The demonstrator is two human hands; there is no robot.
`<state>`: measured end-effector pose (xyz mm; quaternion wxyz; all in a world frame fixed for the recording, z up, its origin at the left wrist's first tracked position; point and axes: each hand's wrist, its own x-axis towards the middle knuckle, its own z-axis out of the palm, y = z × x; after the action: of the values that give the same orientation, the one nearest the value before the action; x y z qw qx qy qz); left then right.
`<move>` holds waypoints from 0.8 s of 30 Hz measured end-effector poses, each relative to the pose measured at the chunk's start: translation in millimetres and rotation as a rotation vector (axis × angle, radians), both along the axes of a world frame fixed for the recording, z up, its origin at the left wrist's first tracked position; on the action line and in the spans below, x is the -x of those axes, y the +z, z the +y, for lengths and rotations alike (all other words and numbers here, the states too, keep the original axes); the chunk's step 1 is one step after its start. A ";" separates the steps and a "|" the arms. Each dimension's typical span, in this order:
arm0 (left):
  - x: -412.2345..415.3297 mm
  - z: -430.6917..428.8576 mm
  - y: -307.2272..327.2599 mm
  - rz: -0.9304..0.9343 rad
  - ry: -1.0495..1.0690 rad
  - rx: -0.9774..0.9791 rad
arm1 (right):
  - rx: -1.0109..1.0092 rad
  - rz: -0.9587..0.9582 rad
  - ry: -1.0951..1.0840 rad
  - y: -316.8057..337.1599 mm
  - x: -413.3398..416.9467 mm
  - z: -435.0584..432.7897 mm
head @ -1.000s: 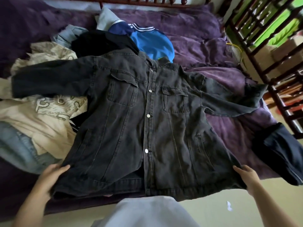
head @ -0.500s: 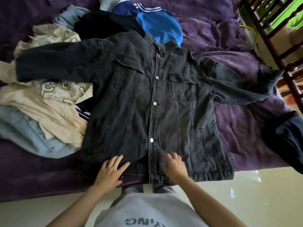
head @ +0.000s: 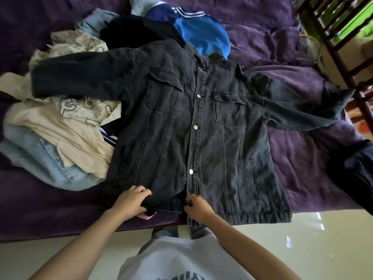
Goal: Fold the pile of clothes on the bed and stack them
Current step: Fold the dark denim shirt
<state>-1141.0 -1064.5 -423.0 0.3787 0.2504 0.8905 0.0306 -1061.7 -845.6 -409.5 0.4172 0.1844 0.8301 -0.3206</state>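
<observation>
A dark grey denim jacket lies front up and spread out on the purple bed cover, sleeves stretched to both sides. My left hand grips the jacket's bottom hem left of the button strip, bunching the cloth. My right hand pinches the lower end of the button strip at the hem. Unfolded clothes lie at the left: a cream printed shirt, light blue jeans, a black garment and a blue top behind the collar.
The bed's near edge runs just below my hands, with pale floor beyond. A dark navy garment hangs over the bed's right side. A dark wooden rail stands at the far right. A small paper scrap lies on the floor.
My hands came in from the jacket's outer hem corners to its middle. They lay flat on the hem half a second ago; now their fingers curl onto the cloth.
</observation>
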 end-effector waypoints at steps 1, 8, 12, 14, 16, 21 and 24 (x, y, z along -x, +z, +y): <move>-2.6 2.1 -1.1 0.058 0.022 0.008 | 0.016 -0.013 -0.021 -1.7 -2.0 -2.2; 20.2 -3.6 34.1 -0.073 0.740 -0.510 | 0.250 -0.061 -0.471 4.8 5.2 -18.9; 24.2 0.2 55.0 -0.265 0.898 -0.622 | 0.691 -0.156 -1.149 14.4 21.3 -27.9; 23.6 3.4 57.8 -0.330 0.998 -0.667 | 0.730 -0.135 -1.236 14.8 25.9 -28.8; 24.8 6.4 62.3 -0.387 1.092 -0.712 | 0.703 -0.101 -1.268 10.6 27.2 -30.3; 24.7 0.4 65.4 -0.373 0.911 -0.663 | 0.694 -0.047 -1.332 3.2 19.2 -25.4; 9.2 -4.0 46.8 -0.227 0.448 -0.284 | 0.321 0.023 -1.005 -0.1 7.3 -11.3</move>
<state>-1150.2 -1068.5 -376.3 0.4211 0.0931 0.8622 0.2656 -1069.0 -856.9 -409.6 0.2259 0.4900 0.5844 -0.6060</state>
